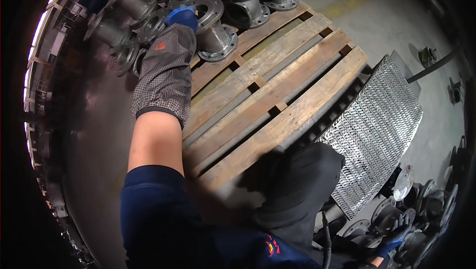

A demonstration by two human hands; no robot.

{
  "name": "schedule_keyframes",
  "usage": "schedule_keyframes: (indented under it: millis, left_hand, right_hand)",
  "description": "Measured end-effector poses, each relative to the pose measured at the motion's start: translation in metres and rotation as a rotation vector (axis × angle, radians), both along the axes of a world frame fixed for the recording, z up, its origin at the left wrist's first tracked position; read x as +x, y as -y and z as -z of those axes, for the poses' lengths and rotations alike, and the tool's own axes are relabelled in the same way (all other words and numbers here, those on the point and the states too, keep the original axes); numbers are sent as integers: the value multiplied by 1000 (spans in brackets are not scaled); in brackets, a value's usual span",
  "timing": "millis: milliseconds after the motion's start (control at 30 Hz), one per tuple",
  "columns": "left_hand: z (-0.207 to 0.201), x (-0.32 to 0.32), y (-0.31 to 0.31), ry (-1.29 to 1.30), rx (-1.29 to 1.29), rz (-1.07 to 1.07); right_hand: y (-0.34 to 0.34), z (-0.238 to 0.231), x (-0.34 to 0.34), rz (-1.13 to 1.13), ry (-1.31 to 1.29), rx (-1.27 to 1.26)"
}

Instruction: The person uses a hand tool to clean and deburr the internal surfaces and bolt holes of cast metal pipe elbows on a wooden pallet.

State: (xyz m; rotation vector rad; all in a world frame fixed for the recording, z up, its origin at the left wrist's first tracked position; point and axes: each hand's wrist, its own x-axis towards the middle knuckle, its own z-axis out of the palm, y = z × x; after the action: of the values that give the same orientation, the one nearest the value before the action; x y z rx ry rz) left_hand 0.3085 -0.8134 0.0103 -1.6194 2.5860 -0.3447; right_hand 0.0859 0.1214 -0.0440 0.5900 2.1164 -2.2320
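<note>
Bare brown slatted wooden pallet (297, 74) stretches below-right of the blue-gloved left hand (182, 18), which is at a grey flanged metal fitting (214, 39), grip unclear; blue-gloved right hand (394, 237), fingers extended, beside similar fittings (384, 213).

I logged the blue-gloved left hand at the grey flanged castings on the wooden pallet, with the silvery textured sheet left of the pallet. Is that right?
Not quite: the head view shows the silvery textured sheet right of the wooden pallet. The left hand is at the flanged castings, as logged.
</note>
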Motion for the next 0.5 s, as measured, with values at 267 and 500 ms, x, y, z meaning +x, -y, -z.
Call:
schedule_keyframes:
  millis: [267, 500]
  left_hand:
    - [100, 7, 84, -567, 255, 113]
    - [115, 43, -16, -464, -405, 220]
  right_hand:
    - [64, -16, 1, -199, -31, 105]
    - [99, -9, 5, -271, -46, 39]
